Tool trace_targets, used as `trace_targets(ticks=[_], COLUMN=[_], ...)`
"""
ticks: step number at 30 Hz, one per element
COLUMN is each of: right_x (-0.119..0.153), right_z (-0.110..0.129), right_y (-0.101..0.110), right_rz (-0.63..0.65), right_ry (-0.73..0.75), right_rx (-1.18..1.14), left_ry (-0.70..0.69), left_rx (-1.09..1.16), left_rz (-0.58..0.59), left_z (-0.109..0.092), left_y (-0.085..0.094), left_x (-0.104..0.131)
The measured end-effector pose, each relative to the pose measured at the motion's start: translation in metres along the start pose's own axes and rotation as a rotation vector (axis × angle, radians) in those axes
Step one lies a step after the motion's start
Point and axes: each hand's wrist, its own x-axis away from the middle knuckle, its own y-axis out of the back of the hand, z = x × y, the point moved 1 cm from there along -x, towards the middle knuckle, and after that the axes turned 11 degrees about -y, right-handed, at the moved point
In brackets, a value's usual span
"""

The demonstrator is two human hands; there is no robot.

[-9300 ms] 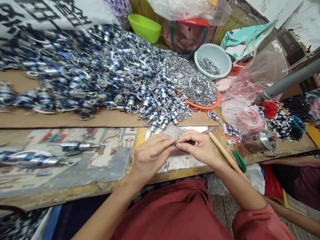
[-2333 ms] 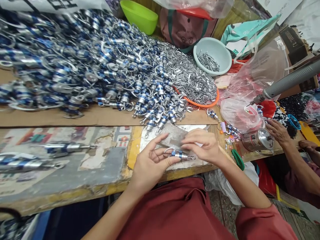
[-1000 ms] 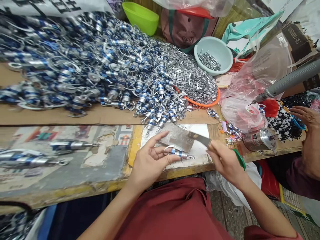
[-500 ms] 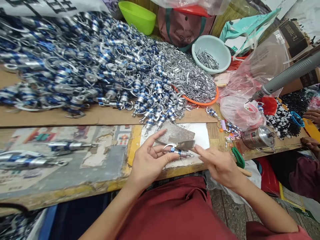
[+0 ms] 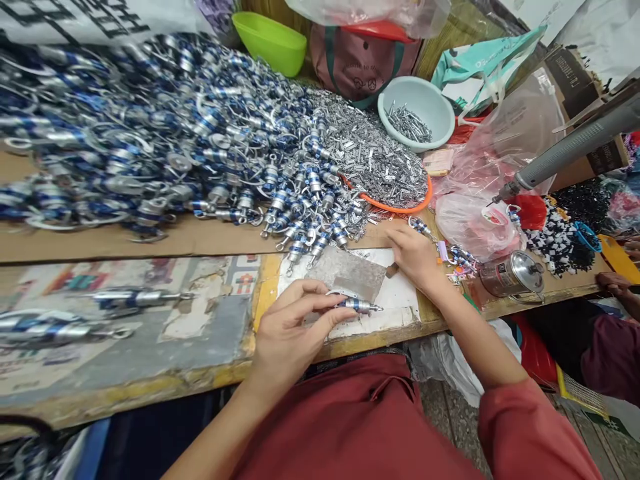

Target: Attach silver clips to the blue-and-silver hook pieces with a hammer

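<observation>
My left hand (image 5: 295, 317) pinches a silver and blue metal cylinder (image 5: 357, 305) between thumb and fingers. A small ring end points right, and a pale curved handle shows by the fingertips. Just beyond it, a flat grey metal plate (image 5: 343, 270) lies on white paper (image 5: 400, 303). My right hand (image 5: 415, 253) is by the near edge of the small metal parts (image 5: 380, 160), fingers bent and closed, fingertips partly hidden. A small dark brown piece (image 5: 393, 269) shows under its fingers; whether it is gripped is unclear.
A large heap of blue and silver cylinders (image 5: 165, 140) covers the back left. A pale bowl (image 5: 445, 117) holds metal pins. An electric screwdriver (image 5: 575, 150) hangs at right, above plastic bags and a metal canister (image 5: 507, 277). Another person's hand (image 5: 615, 283) is far right.
My right hand has moved away from the cylinder, up toward the small metal parts. My left hand keeps the cylinder in nearly the same place. The view has shifted slightly.
</observation>
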Motion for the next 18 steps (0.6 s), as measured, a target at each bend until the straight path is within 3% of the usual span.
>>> trace_targets(ticks=[4,8,10,14,18], right_x=[-0.047,-0.058,-0.050,-0.008,0.038], right_z=[0.034,0.036,0.029,0.024,0.039], right_y=[-0.006,-0.004,0.000,0.015,0.030], right_rz=[0.127,0.125,0.089,0.057,0.177], right_ry=[0.031,0.049,0.021,-0.042,0.219], right_rx=[0.123,0.113,-0.019,-0.710,-1.011], left_ry=[-0.136,-0.153,-0.127,-0.036,0.046], left_rx=[-0.060,-0.053,-0.009,0.077,0.121], left_rz=[0.003,0.014,0.029,0.036,0.022], left_z=[-0.004,-0.006,-0.006,-0.004,0.002], left_y=[0.001,-0.001,-0.002,-0.004,-0.006], left_x=[-0.002,-0.002,-0.001,0.000,0.002])
